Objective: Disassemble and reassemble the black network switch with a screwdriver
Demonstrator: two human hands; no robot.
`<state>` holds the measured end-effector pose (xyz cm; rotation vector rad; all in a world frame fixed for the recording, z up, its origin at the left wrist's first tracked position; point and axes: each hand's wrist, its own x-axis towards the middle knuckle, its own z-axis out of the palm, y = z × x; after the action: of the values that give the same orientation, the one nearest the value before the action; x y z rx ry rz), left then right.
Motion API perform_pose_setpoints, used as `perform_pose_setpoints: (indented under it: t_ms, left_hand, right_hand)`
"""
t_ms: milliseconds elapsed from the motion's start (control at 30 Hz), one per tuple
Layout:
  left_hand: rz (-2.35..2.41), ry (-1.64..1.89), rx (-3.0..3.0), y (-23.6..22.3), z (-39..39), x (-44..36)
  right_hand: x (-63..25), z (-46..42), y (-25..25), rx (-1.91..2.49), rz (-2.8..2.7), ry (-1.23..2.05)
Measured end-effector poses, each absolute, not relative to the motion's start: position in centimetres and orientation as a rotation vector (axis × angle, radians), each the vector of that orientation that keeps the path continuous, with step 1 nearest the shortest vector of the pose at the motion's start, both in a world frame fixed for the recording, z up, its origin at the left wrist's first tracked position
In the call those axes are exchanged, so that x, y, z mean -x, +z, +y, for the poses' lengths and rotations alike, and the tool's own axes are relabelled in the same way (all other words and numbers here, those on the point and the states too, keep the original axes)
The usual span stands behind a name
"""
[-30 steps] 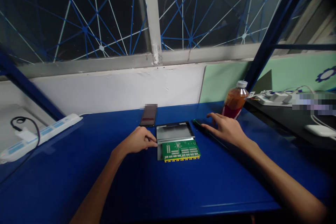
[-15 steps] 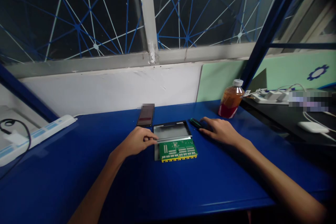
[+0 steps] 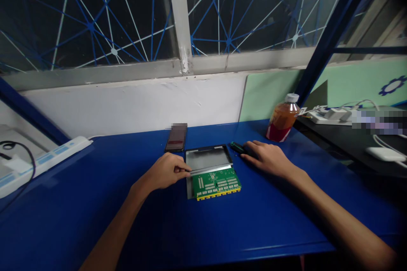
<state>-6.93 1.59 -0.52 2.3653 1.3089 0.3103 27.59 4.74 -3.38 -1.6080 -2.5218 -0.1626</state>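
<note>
A green circuit board [image 3: 217, 181] with a yellow connector strip along its near edge lies in a flat metal case [image 3: 209, 159] with a black rim. My left hand [image 3: 167, 170] pinches the left end of a thin silvery metal strip [image 3: 212, 169] that crosses the case just behind the board. To the right, my right hand [image 3: 265, 157] rests low on the table, its thumb and fingers around a black and green handle that looks like a screwdriver [image 3: 237, 147]. The far end of that tool is hidden under the hand.
Behind the case lies a phone [image 3: 176, 137]. A drink bottle [image 3: 282, 117] stands beyond my right hand. On the far left is a white power strip [image 3: 47, 165]. Another power strip [image 3: 330, 115] and a white charger [image 3: 384, 153] lie on a black surface at right.
The view has shifted slightly. Both hands keep nearly the same places, and the board's near edge appears a little lower and more tilted.
</note>
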Motion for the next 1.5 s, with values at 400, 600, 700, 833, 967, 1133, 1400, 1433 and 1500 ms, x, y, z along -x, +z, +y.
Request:
perform_pose_setpoints:
  t_ms: [400, 600, 700, 833, 967, 1133, 1400, 1433, 1500]
  left_hand:
    - [1.302, 0.332, -2.211, -0.5, 1.2, 6.8]
    - [1.331, 0.261, -2.174, 0.0, 0.8, 6.3]
    - [1.337, 0.255, -2.18, 0.2, 0.6, 6.0]
    - [1.322, 0.318, -2.273, 0.0, 0.5, 5.8]
    - [1.299, 0.39, -2.383, -0.3, 0.5, 5.9]
    - [1.281, 0.383, -2.407, -0.2, 0.4, 5.9]
    - [1.258, 0.328, -2.399, 0.2, 0.5, 5.9]
    - [1.246, 0.324, -2.391, 0.2, 0.6, 6.0]
    - [1.224, 0.327, -2.359, 0.1, 0.6, 6.0]
  right_hand:
    - [-28.0, 4.5, -2.7, 1.594, -2.47, -0.193]
    - [-28.6, 4.5, -2.0, 1.485, -2.404, -0.129]
    - [-29.0, 4.5, -1.6, 1.434, -2.355, -0.082]
    - [-28.6, 4.3, -1.5, 1.381, -2.324, -0.031]
    - [-26.9, 3.3, -1.4, 1.176, -2.346, 0.042]
    - [-24.5, 1.0, -0.9, 0.919, -2.456, 0.329]
    - [-24.0, 0.2, -0.9, 0.868, -2.549, 0.503]
    - [-24.2, 0.4, -0.9, 0.859, -2.541, 0.525]
    - [-24.6, 0.8, -1.0, 0.837, -2.522, 0.566]
